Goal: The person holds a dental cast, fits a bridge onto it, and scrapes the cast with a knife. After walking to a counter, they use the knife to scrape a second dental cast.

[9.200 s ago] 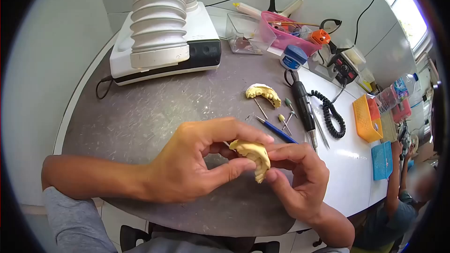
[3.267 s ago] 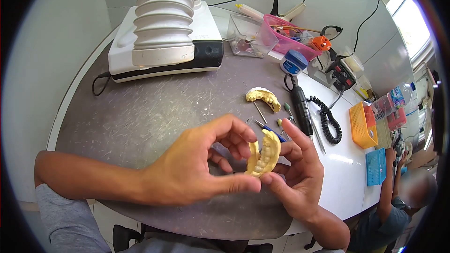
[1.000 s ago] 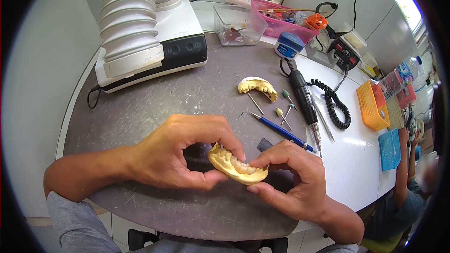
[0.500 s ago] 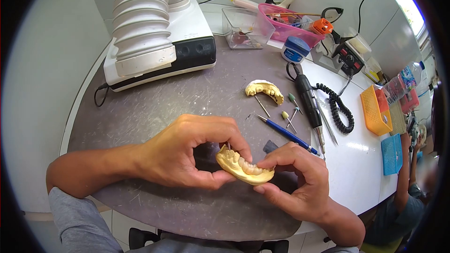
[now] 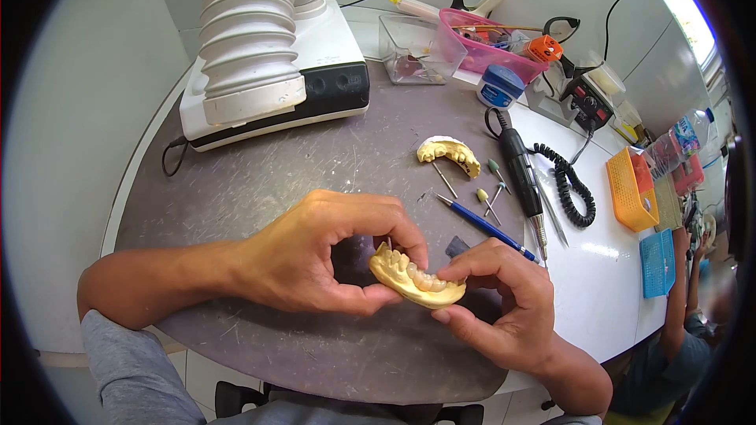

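A yellow dental model [image 5: 417, 283] with a row of paler, tooth-coloured crowns [image 5: 426, 279] is held over the grey work surface. My left hand [image 5: 331, 252] grips its left end between thumb and fingers. At its right end my right hand [image 5: 500, 295] pinches it, fingertips on the crowns and thumb underneath. Beyond the hands lies a second yellow dental arch [image 5: 449, 154], with small burs [image 5: 483, 196] and a blue pen [image 5: 488, 227] near it. A small dark piece [image 5: 456, 246] rests just behind my right hand.
A white extractor unit [image 5: 331, 55] with a ribbed hose [image 5: 248, 39] stands at the back left. Behind are a clear box [image 5: 417, 51], a pink basket [image 5: 484, 53] and a blue-lidded jar [image 5: 499, 86]. A black handpiece [image 5: 520, 165], orange basket [image 5: 630, 189] and a person's arm [image 5: 679, 291] are right.
The view has shifted slightly, so the objects on the table appear a little to the right. Both hands keep nearly the same hold on the dental model.
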The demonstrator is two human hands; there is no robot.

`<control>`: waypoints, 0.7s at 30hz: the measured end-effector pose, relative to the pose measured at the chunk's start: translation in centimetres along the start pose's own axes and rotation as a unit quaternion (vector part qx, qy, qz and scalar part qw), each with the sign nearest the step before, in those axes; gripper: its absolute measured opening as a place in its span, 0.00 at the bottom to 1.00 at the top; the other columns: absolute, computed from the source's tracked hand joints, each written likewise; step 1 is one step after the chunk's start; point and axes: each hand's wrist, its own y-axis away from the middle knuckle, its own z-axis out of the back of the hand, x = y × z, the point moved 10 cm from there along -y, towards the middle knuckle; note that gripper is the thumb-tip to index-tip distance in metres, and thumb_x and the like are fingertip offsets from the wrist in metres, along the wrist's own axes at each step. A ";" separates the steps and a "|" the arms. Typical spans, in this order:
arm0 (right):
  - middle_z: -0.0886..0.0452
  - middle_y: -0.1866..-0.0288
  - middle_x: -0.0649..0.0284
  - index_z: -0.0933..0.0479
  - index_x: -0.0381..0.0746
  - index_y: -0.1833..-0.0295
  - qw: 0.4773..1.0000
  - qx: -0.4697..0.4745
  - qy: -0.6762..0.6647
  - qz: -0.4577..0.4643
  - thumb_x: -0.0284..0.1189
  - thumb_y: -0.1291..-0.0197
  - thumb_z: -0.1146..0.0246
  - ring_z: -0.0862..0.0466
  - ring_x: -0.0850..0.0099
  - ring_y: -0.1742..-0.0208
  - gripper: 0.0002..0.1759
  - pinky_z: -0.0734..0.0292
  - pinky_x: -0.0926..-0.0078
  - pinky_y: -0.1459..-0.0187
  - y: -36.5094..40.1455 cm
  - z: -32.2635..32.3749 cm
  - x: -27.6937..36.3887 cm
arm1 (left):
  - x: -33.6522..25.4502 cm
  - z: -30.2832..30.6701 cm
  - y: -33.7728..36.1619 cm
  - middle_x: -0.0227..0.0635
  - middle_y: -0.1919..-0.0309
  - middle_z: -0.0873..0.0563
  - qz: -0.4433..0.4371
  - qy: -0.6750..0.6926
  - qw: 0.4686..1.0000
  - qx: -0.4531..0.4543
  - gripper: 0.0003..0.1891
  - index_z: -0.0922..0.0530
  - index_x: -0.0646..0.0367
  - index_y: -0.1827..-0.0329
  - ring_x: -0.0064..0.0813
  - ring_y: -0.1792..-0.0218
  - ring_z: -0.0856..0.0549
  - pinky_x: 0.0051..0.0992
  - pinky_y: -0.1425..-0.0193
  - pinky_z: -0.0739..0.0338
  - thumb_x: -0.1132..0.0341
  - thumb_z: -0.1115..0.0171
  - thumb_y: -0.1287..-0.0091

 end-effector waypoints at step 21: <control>0.18 0.55 0.60 0.22 0.33 0.51 0.992 0.045 -0.012 -0.121 0.19 0.47 0.30 0.15 0.74 0.57 0.17 0.16 0.78 0.58 0.2 -0.6 -2.1 | -2.5 -0.7 0.6 0.36 0.61 0.17 -0.128 -0.197 0.971 -0.037 0.22 0.19 0.60 0.55 0.38 0.58 0.17 0.33 0.54 0.21 0.78 0.25 0.55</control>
